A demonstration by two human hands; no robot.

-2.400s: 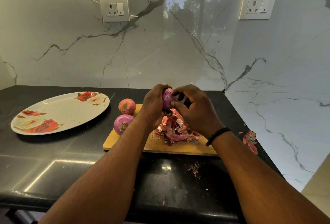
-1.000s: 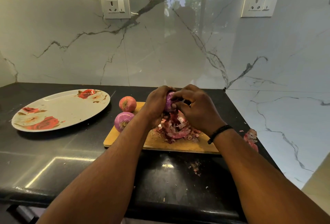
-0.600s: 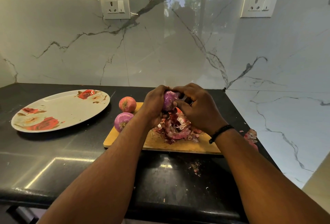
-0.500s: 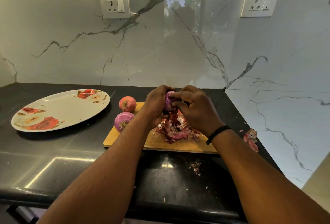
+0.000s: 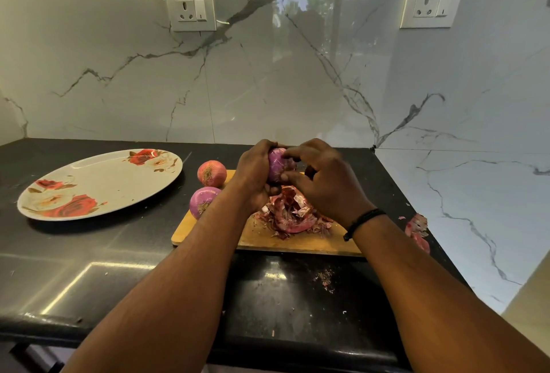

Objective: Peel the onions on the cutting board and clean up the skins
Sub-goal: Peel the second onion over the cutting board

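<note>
Purple onion [image 5: 276,165]: raised above cutting board [image 5: 262,240], clasped in left hand [image 5: 253,177], pinched by right hand [image 5: 324,185] fingertips. Skin pile [image 5: 293,215] directly beneath. Onion's underside hidden by fingers.

This was a home kitchen: a black stone counter [image 5: 89,253] ran under the hands, a marble-look backsplash [image 5: 268,90] with two wall sockets [image 5: 190,9] rose beyond them, a rose-patterned plate [image 5: 98,182] lay to their left, and a wooden cutting board [image 5: 268,238] sat beneath.
</note>
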